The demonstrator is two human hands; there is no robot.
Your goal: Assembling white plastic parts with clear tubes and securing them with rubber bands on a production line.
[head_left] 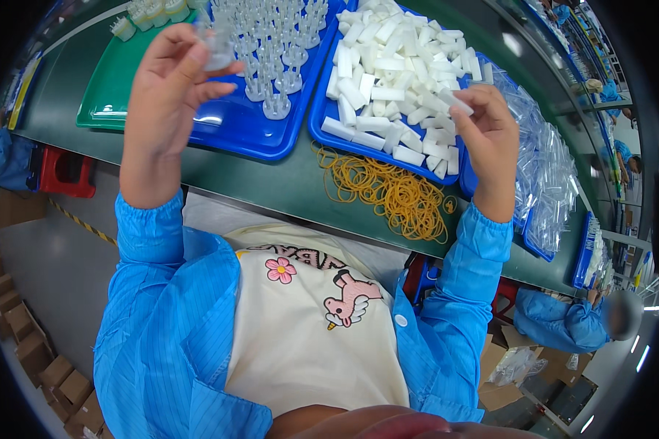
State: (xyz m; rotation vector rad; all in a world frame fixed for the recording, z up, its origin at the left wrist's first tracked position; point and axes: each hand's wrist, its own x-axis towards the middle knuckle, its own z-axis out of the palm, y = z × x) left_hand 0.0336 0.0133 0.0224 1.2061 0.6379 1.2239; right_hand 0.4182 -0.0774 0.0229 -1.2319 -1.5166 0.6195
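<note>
My left hand [170,80] is raised over the green tray and the left blue tray, its thumb and fingers closed on a clear plastic holder [218,53]. Many like holders [277,104] stand in rows in the left blue tray [260,146]. To the right, my right hand [488,121] pinches a white foam block [455,101] at the edge of the middle blue tray [318,121]. That tray is heaped with loose white blocks [388,80]. The block in my fingers is partly hidden by them.
A tangle of yellow rubber bands [395,194] lies on the dark green table [300,186] near its front edge. Clear plastic tubes [545,183] fill trays on the right. A green tray [110,88] with white-filled holders [154,11] behind it stands left. A red stool [66,172] is below.
</note>
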